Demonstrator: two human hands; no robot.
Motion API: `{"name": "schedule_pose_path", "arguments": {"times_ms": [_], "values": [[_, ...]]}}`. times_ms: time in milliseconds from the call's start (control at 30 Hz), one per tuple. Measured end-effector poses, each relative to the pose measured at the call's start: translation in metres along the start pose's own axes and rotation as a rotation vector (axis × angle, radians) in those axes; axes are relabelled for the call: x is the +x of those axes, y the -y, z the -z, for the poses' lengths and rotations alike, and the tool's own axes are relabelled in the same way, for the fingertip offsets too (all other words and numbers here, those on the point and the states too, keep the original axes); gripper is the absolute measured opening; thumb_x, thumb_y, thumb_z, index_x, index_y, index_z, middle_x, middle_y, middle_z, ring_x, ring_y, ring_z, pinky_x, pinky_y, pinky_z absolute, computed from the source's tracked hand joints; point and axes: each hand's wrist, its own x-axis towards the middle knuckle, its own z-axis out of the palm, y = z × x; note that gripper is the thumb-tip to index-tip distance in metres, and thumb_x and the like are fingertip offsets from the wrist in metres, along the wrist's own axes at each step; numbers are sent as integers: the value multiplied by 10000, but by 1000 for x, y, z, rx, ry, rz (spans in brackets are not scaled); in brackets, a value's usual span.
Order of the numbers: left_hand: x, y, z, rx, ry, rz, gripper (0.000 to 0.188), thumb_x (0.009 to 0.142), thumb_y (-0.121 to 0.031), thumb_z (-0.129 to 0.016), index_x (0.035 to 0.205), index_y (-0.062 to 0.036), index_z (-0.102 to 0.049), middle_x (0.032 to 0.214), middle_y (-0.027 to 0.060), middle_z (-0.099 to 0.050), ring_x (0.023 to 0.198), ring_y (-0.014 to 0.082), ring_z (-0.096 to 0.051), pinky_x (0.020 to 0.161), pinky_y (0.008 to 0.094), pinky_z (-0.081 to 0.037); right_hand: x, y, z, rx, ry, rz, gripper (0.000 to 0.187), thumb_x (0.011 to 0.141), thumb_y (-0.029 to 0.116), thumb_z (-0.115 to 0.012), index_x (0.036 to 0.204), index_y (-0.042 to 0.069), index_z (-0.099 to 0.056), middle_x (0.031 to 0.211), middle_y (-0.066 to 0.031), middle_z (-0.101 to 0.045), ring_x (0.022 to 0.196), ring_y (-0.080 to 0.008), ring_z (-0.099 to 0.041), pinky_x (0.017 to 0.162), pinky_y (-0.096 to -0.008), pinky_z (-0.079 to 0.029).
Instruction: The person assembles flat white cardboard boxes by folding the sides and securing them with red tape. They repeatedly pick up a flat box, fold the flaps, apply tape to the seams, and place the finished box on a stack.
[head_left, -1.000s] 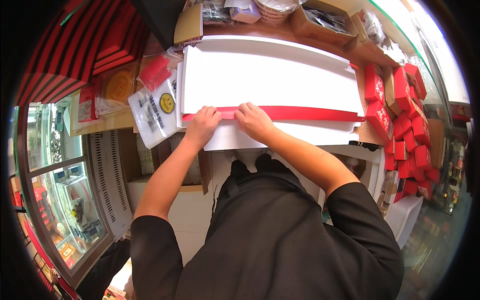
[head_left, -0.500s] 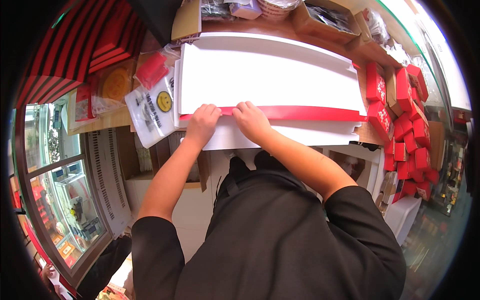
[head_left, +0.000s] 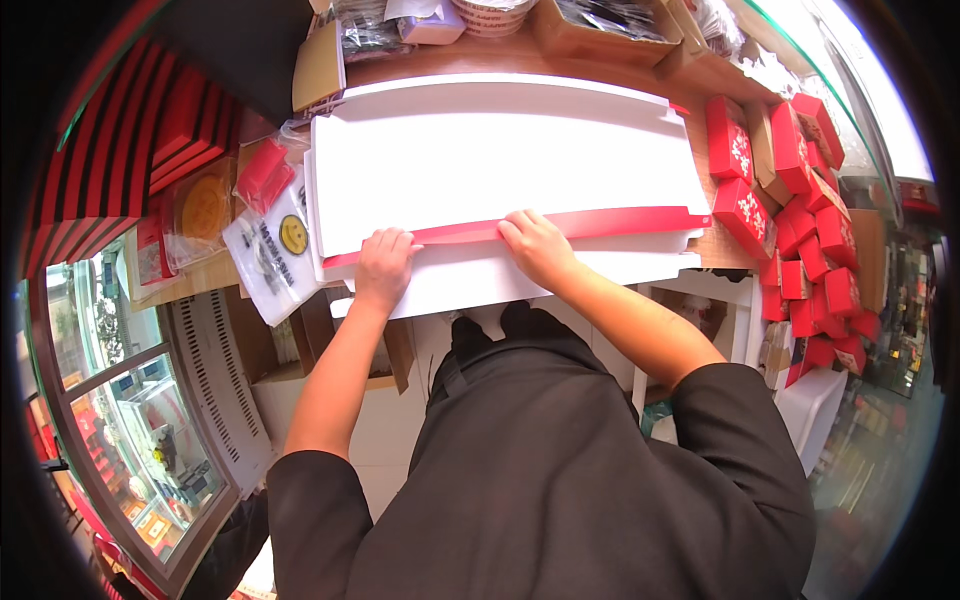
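1. Head view: the long, flat, glossy red strip [head_left: 620, 219] lies at the fingertips, its long axis left to right, right end slightly farther; the left hand [head_left: 384, 270] is nearer its left end, the right hand [head_left: 540, 250] near its middle.
2. Both hands are half-closed, fingers curled onto the strip (thumb grip: I cannot tell).
3. Beyond: the broad white sheet [head_left: 500, 150]; right, red cardboard boxes [head_left: 803, 230]; nothing stands between.
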Motion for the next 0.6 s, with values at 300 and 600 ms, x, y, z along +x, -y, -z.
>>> {"name": "schedule_pose_path", "arguments": {"times_ms": [300, 600], "values": [[30, -44, -24, -74, 37, -48, 115, 828, -124, -653, 854, -44, -574, 814, 92, -586, 765, 277, -565, 682, 381, -474, -12, -20, 11, 65, 33, -48, 77, 831, 112, -594, 876, 52, -579, 878, -79, -579, 857, -241, -574, 744, -338, -504], [64, -104, -45, -128, 101, 4, 183, 835, -210, -667, 840, -53, -574, 836, 106, -572, 801, 283, -553, 716, 388, -458, -38, -57, 16, 40, -76, -106, 101, 842, 135, -608, 801, 53, -567, 823, -86, -577, 792, -244, -562, 738, -333, -485]]}}
